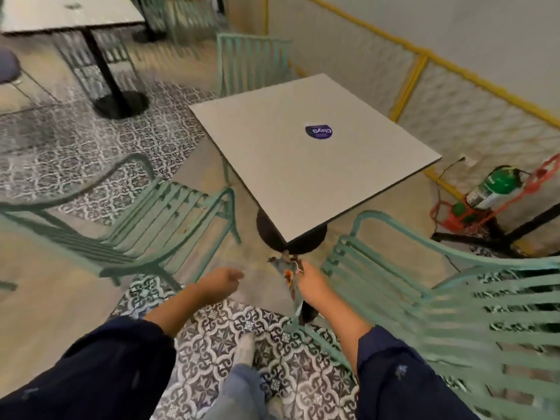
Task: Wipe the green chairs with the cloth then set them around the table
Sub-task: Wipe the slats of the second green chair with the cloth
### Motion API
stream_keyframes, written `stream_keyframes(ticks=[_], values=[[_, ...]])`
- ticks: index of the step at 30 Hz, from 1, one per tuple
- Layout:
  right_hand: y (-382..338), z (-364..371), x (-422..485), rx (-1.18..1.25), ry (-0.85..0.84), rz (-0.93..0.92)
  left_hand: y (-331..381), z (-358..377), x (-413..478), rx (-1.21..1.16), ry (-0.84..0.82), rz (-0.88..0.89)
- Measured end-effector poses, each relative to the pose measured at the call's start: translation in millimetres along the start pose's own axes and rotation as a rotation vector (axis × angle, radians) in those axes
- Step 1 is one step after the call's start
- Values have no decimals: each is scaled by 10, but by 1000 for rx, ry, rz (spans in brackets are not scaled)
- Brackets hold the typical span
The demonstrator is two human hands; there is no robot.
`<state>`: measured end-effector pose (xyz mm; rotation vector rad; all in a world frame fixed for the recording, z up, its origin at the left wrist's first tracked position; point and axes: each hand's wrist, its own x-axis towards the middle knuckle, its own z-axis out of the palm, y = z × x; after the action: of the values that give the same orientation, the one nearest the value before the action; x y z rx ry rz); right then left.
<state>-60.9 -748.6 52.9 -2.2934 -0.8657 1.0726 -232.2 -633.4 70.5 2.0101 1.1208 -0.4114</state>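
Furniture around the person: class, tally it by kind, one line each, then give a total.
Green chairs near the close table: 3 (left, right, far side)
Tables: 2 (close, far)
Total: 5

Both arms are reaching forward and down, dark sleeves pushed back to the forearms. The left hand (pixel 222 280) is hanging loosely curled, gripping nothing (fingers tucked under, knuckles up). The right hand (pixel 312 278) is closing around a cloth (pixel 289 275), wrist angled inward, forearm sloping down from the elbow.
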Motion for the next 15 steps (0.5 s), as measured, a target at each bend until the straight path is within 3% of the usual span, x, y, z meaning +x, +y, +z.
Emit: stream_keyframes(ticks=[7, 15], values=[[-1069, 398, -190, -47, -50, -231, -850, -558, -662, -210, 241, -71], [-1897, 1305, -35, -55, -112, -271, -1779, -1038, -984, -326, 405, -42]])
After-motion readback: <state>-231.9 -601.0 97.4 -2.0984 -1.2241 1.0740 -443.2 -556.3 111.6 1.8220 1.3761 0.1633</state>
